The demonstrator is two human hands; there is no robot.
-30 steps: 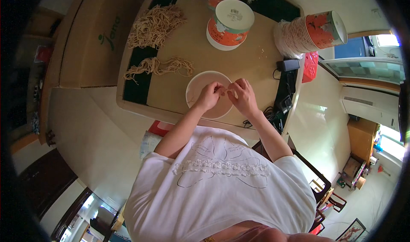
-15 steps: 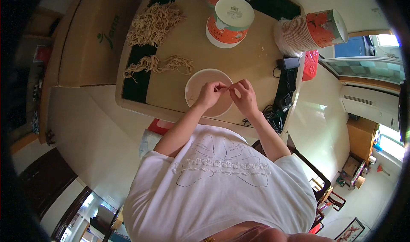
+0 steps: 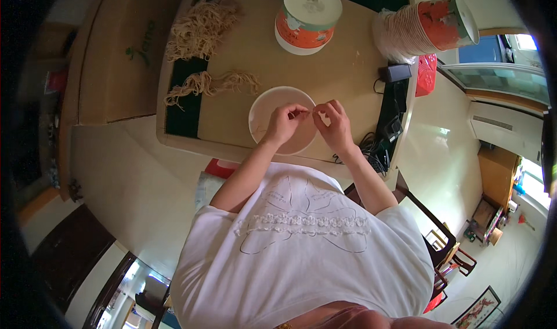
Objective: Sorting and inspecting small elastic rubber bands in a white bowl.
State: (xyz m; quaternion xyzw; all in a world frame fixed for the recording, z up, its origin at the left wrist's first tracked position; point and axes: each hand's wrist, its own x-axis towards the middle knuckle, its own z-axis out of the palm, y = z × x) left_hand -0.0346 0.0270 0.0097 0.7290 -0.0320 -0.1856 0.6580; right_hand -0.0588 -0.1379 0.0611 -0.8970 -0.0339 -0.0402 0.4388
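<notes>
Both hands meet over a white bowl close to the table's near edge. My left hand is closed in a pinch, thumb against fingertips. Just to its right, my right hand pinches too, its fingertips a small gap from the left ones. A thin strand seems to run between them, barely visible. A few fine beige strands rest inside the bowl at its left. Beyond the bowl to the left lies a small bundle of beige strands, and a larger tangled heap of strands is farther back.
Upturned printed paper tubs stand at the back. A stack of similar tubs lies sideways at the far right. A black power adapter and coiled cables line the right edge. A large cardboard box stands left.
My fingertips have drawn slightly apart, the right hand shifting a little to the right. The view has tilted slightly, so the things on the table sit higher in it.
</notes>
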